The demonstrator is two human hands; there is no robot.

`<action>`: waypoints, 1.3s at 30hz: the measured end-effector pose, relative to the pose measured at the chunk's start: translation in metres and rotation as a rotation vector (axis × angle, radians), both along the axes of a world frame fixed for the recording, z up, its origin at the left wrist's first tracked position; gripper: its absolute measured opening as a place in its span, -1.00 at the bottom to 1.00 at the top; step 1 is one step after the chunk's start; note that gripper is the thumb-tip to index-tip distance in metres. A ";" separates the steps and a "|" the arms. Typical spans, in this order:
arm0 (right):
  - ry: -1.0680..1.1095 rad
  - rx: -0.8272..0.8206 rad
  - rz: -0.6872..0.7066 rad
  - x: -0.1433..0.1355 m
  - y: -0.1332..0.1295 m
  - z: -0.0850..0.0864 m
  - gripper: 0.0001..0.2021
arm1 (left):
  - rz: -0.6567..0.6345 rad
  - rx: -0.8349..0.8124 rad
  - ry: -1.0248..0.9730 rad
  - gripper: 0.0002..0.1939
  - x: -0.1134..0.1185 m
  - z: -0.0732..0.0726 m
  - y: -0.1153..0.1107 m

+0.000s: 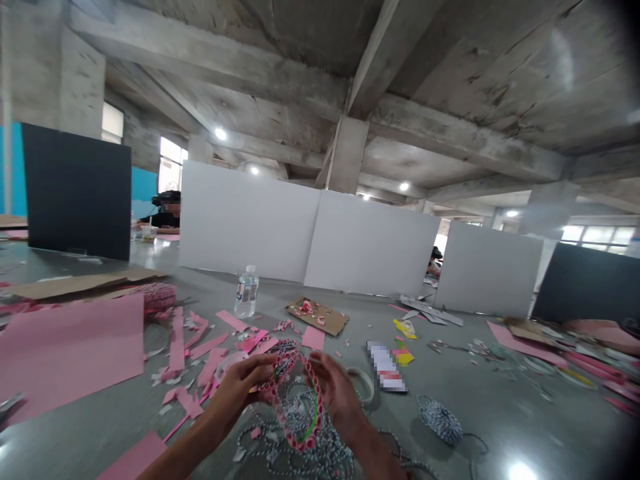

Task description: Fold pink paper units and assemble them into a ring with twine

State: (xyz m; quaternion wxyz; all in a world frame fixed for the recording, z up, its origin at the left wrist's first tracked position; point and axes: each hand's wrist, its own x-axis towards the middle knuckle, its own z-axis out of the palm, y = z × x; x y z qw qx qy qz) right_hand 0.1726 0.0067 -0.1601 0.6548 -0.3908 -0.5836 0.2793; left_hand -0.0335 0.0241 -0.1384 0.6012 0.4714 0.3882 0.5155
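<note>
My left hand (254, 375) is closed on the upper left side of a loop edged with small pink rings (300, 445), with some green along its inner side. At the loop's upper right, my right hand (339, 387) has its fingers curled against the rim. Grey-and-white speckled cord (286, 353) shows at the top of the loop beside my left fingers. More of the same cord lies in a loose tangle (333, 460) on the table beneath. My fingertips are partly hidden behind the loop.
Pink paper strips and scraps (177, 340) litter the left side, near a large pink sheet (90, 353). Ahead stand a water bottle (247, 293) and a cardboard piece (325, 320). To the right lie a phone (386, 367), a tape roll (361, 385) and a cord ball (440, 420). White panels (250, 220) stand behind.
</note>
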 end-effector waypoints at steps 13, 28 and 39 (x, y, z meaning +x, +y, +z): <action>0.170 -0.500 0.419 -0.007 -0.022 0.000 -0.63 | 0.082 -0.048 -0.208 -0.63 -0.006 0.006 0.002; 0.331 -0.267 0.373 -0.010 0.000 -0.012 -0.79 | 0.296 -0.080 -0.375 -0.78 -0.016 0.007 0.020; 0.346 -0.421 0.373 -0.021 -0.014 -0.019 -0.58 | 0.299 -0.094 -0.411 -0.76 -0.014 0.012 0.019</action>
